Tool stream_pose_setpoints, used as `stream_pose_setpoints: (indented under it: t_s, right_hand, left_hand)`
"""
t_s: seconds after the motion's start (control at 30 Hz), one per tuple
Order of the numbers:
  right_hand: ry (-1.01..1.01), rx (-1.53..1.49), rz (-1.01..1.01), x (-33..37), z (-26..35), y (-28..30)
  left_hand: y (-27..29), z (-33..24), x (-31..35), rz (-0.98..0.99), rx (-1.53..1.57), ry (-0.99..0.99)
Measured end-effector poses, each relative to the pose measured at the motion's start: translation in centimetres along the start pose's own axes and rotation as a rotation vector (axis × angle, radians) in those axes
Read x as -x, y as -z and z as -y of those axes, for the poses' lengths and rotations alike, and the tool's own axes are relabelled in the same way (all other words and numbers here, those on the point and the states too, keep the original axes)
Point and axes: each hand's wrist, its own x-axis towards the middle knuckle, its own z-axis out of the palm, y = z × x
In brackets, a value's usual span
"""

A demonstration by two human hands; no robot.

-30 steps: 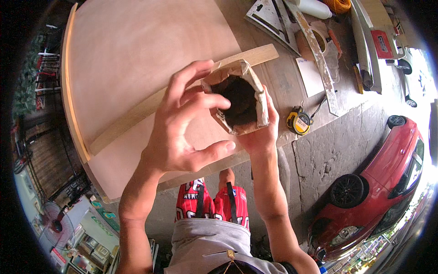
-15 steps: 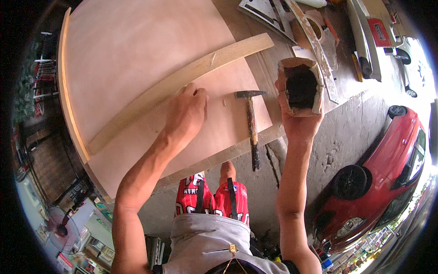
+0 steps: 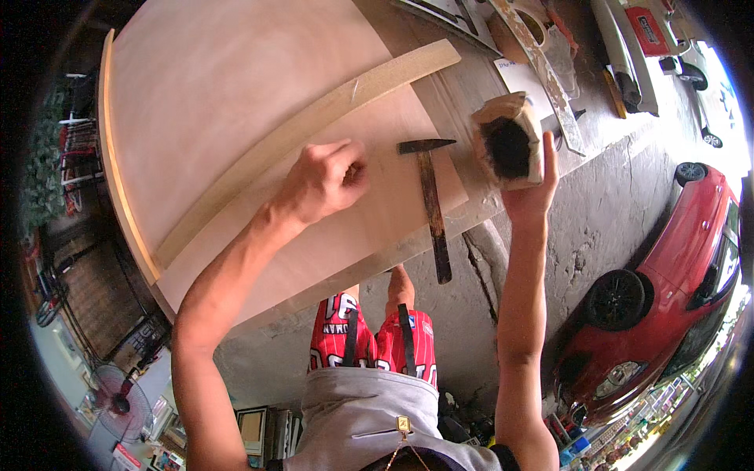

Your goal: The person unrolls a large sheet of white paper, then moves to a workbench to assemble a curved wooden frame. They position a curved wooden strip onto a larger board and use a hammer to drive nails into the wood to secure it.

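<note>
My left hand [image 3: 326, 180] is raised over a pale wooden panel [image 3: 228, 86], its fingers curled closed. Something small may be in that fist, but it is too blurred to make out. A wooden strip [image 3: 306, 141] lies across the panel just beyond the hand. My right hand [image 3: 532, 188] grips an open-topped brown paper bag [image 3: 530, 129], tilted so its dark inside shows; the contents cannot be told apart. Between my hands a hammer [image 3: 430, 200] rests with its head on the panel and its handle sticking out over the near edge.
A thin wooden edge strip [image 3: 118, 165] runs along the panel's left side. At the far right of the workbench lie a paint-worn straight bar [image 3: 542, 71] and a metal square [image 3: 452, 20]. A red car [image 3: 660, 290] stands to the right, a fan [image 3: 120, 402] at lower left.
My left hand has come away from beside the wooden strip, lifting slightly right. My right hand has tilted the paper bag to the left, and its fingers now show on the bag's right side.
</note>
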Motion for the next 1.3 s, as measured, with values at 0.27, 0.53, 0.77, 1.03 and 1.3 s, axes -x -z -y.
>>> stream_pose_setpoints:
  t_s: [0.27,0.53,0.77,1.03,1.3]
  right_hand:
    - [0.157,-0.004,-0.069,-1.9,3.2,0.1]
    - [0.291,0.557,-0.299,8.0,2.8,-0.1]
    - [0.048,-0.242,-0.222,11.7,0.7,1.8]
    - [-0.177,-0.327,-0.177,7.9,0.4,1.2]
    - [-0.252,-0.546,-0.051,5.4,1.6,1.1]
  left_hand:
    - [-1.0,0.3,-1.1,0.035,-0.146,-0.126]
    - [-0.4,-0.9,-1.0,0.305,-0.342,-0.202]
    - [1.2,-2.4,-3.6,0.504,-0.397,-0.169]
    - [7.2,-5.8,-0.8,0.565,-0.383,0.041]
    - [1.7,-6.6,-12.3,0.112,-0.264,-0.257]
